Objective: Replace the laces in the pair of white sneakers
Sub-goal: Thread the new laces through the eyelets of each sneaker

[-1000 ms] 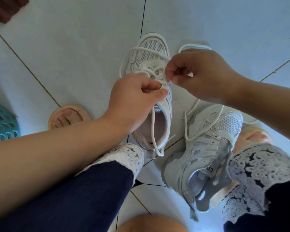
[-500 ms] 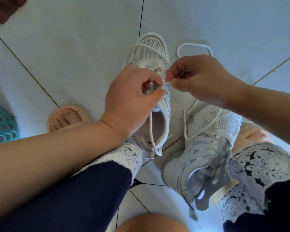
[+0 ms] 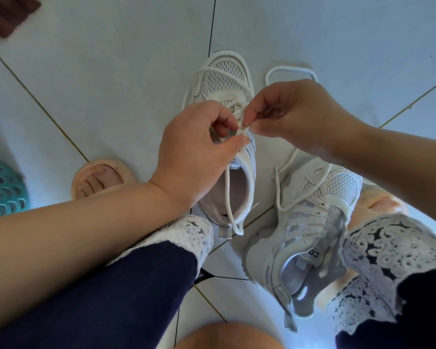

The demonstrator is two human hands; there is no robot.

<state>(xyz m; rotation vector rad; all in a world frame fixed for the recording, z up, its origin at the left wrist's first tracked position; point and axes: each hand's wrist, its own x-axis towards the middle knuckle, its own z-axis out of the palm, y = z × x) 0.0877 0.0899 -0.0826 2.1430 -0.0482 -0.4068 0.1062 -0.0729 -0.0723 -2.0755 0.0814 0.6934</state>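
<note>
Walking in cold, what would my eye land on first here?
Two hands meet mid-picture: the left hand and right hand both pinch a white lace over the tongue of an upright sneaker. The second sneaker lies tipped on its side to the right, by the person's leg. A teal basket peeks in at the left edge.

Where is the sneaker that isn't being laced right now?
Head view, lower right: the second sneaker lies tilted on the tiled floor, between the upright sneaker being laced and the person's right lace-cuffed trouser leg.
</note>
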